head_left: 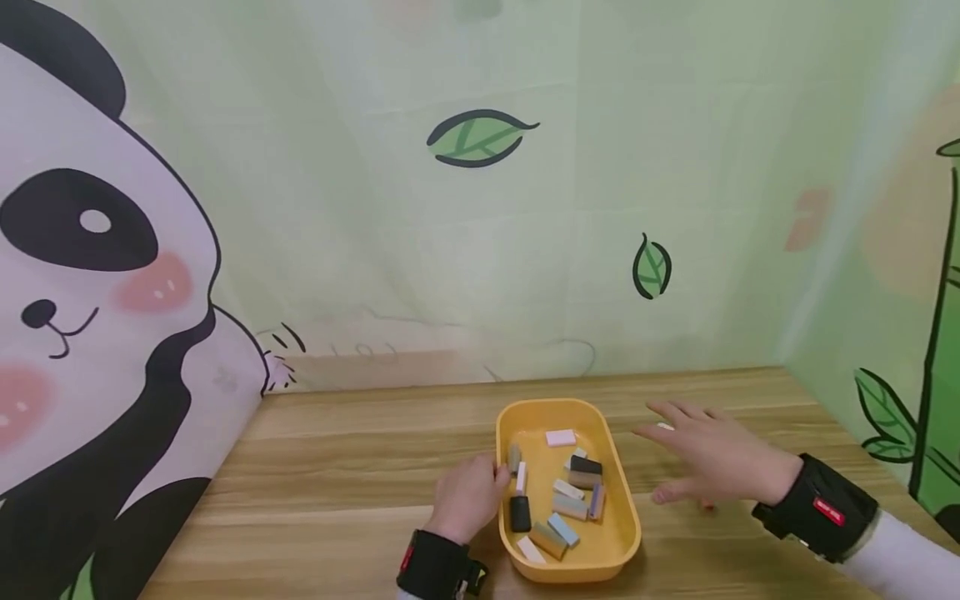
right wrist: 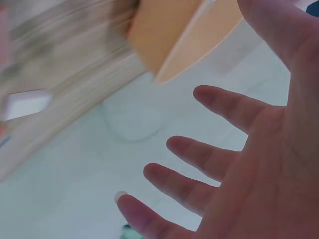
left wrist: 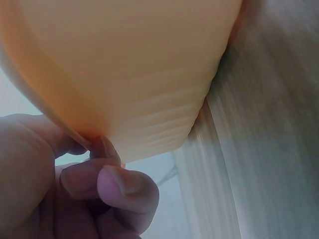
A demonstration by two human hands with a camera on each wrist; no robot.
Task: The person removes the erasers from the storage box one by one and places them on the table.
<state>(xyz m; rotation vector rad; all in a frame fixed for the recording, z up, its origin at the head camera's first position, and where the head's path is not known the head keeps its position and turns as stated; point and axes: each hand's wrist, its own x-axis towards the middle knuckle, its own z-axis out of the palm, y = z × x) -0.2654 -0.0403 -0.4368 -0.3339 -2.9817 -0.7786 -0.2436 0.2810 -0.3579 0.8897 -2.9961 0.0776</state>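
A yellow-orange oblong tray (head_left: 617, 537) sits on the wooden table, holding several small blocks that look like erasers: a pink one (head_left: 560, 437), a black one (head_left: 520, 514), a light blue one (head_left: 563, 530) and others. My left hand (head_left: 465, 500) pinches the tray's left rim; in the left wrist view its thumb and fingers close on the edge of the tray (left wrist: 149, 74). To the right of the tray, my right hand (head_left: 708, 462) hovers with fingers spread and holds nothing. The right wrist view shows its bare palm and fingers (right wrist: 199, 157), apart from the tray (right wrist: 167, 45).
Beyond the table (head_left: 360, 433) hangs a pale green cloth backdrop (head_left: 360, 208) with a printed panda (head_left: 90, 233) at left and leaves. In the right wrist view, a blurred white block (right wrist: 26, 104) lies on the table, with blurred coloured bits near the left edge.
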